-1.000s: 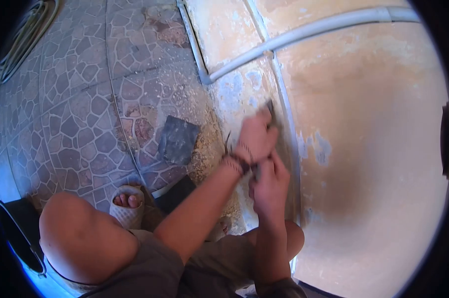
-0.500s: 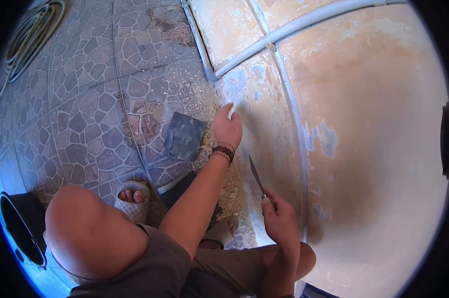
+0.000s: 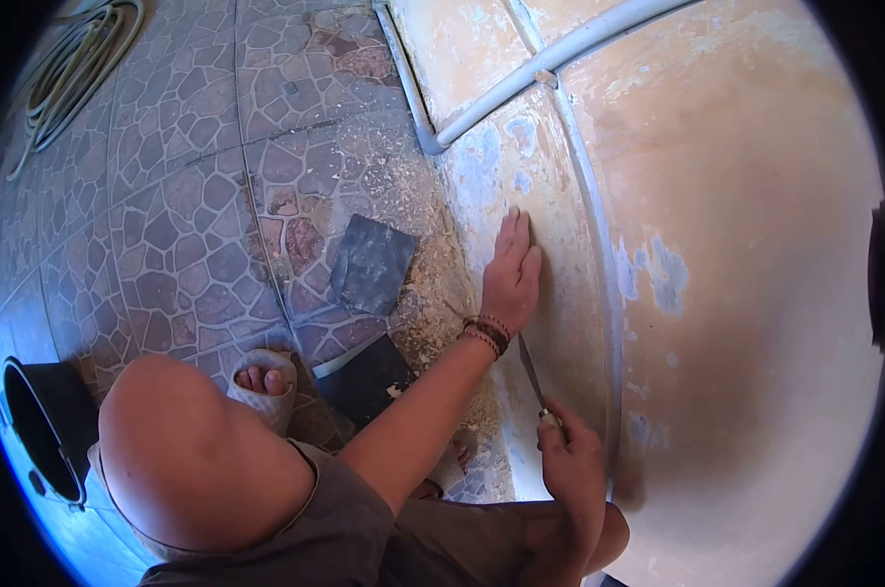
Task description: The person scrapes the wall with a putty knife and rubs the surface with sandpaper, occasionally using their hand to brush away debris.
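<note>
My left hand (image 3: 512, 278) lies with fingers stretched out against the lower part of the peeling wall (image 3: 560, 245). Beaded bracelets (image 3: 487, 335) circle that wrist. In my right hand (image 3: 572, 458) is a knife (image 3: 532, 374), gripped by its handle, the blade pointing up toward the left wrist. The blade's tip is partly hidden behind the left wrist. Paint flakes and dust (image 3: 433, 293) cover the floor along the foot of the wall. A dark sheet, perhaps sandpaper (image 3: 372, 264), lies left of my left hand.
A second dark sheet (image 3: 364, 380) lies near my sandalled foot (image 3: 265, 380). A pale pipe (image 3: 491, 106) runs along the wall. At the left are a black bucket (image 3: 46, 416) and, farther off, a coiled hose (image 3: 76, 73) on the patterned tile floor (image 3: 178, 245).
My left hand has moved right from the wall's foot, its fingers now straightened flat on the wall. The knife stays in my right hand, shifted slightly down in view.
</note>
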Action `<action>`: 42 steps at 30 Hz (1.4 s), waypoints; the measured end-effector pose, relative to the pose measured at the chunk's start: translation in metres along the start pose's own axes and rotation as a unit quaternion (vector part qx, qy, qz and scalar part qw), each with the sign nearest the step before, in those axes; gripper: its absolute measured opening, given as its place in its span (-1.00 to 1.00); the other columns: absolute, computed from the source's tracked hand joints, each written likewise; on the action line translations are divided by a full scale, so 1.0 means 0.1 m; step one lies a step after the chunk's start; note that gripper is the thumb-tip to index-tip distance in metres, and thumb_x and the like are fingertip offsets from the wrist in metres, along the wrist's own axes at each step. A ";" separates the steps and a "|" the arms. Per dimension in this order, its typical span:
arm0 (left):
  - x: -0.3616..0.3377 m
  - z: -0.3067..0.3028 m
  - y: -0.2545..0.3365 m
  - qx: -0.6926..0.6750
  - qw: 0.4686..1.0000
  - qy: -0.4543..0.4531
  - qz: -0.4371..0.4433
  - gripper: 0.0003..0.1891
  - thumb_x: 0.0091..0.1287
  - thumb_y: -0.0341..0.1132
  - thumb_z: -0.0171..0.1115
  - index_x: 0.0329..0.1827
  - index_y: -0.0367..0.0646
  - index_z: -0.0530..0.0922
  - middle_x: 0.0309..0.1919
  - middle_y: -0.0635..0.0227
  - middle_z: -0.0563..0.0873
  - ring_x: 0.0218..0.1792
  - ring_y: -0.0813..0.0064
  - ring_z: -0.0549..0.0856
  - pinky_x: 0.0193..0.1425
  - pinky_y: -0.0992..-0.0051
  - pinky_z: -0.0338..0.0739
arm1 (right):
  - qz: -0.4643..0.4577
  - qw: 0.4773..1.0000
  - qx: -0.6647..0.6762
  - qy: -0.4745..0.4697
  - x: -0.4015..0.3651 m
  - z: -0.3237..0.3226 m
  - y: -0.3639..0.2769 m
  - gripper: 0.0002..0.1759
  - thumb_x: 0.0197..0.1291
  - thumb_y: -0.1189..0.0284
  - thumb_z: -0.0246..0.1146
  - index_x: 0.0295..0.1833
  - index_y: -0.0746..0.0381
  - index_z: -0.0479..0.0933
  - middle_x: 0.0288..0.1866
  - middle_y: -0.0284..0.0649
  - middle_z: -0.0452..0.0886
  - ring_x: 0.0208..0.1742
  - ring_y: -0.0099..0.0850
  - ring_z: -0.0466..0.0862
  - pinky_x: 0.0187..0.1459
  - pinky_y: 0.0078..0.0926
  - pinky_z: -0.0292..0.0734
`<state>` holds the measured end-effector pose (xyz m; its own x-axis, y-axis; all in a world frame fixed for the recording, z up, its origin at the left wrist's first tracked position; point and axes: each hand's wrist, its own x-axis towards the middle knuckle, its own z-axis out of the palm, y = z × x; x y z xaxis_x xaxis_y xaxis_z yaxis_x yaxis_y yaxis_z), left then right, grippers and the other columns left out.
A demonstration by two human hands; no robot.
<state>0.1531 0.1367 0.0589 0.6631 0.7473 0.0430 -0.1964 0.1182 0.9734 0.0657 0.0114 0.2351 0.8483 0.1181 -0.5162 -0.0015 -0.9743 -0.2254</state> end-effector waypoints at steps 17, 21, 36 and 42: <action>-0.30 -0.29 -0.03 -0.077 0.963 0.122 -0.230 -0.62 0.33 -0.26 0.11 0.12 -0.33 0.52 0.16 -0.07 0.52 0.27 0.23 0.45 0.34 0.43 0.26 | -0.073 0.963 0.249 0.073 0.35 0.03 -0.35 -0.58 0.07 0.61 0.21 0.10 0.38 0.44 -0.32 -0.17 0.57 -0.48 -0.55 0.56 -0.49 -0.62 0.51; -0.20 -0.17 0.28 -0.105 0.980 0.166 -0.031 -0.56 0.35 -0.30 0.08 0.22 -0.37 0.41 0.22 -0.13 0.45 0.33 0.18 0.37 0.38 0.38 0.20 | -0.144 0.938 0.240 0.203 0.51 0.07 -0.73 -0.67 0.07 0.63 0.26 0.00 0.38 0.49 -0.32 -0.18 0.58 -0.44 -0.53 0.59 -0.46 -0.63 0.56; -0.16 0.08 0.65 -0.096 0.981 0.168 0.016 -0.53 0.37 -0.46 0.00 0.32 -0.46 0.24 0.29 -0.26 0.29 0.37 -0.04 0.26 0.38 0.24 0.22 | -0.476 0.766 0.425 0.073 1.19 0.00 -1.59 -0.68 0.36 0.25 -0.07 -0.29 0.30 0.30 -0.47 -0.15 0.37 -0.48 -0.39 0.39 -0.42 -0.51 0.37; 0.02 0.14 0.71 -0.032 0.982 0.187 0.021 -0.52 0.33 -0.51 0.06 0.31 -0.45 0.25 0.31 -0.24 0.26 0.35 -0.03 0.30 0.35 0.26 0.29 | -0.576 0.737 0.347 -0.071 1.12 -0.14 -2.06 -0.60 0.35 0.16 -0.17 -0.38 0.25 0.32 -0.57 -0.24 0.29 -0.56 -0.48 0.30 -0.52 -0.55 0.22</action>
<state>0.1505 0.1372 0.1317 0.3450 0.9385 -0.0153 -0.2707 0.1151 0.9558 0.1683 0.2224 0.2351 0.4338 0.8570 0.2783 0.3646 0.1155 -0.9240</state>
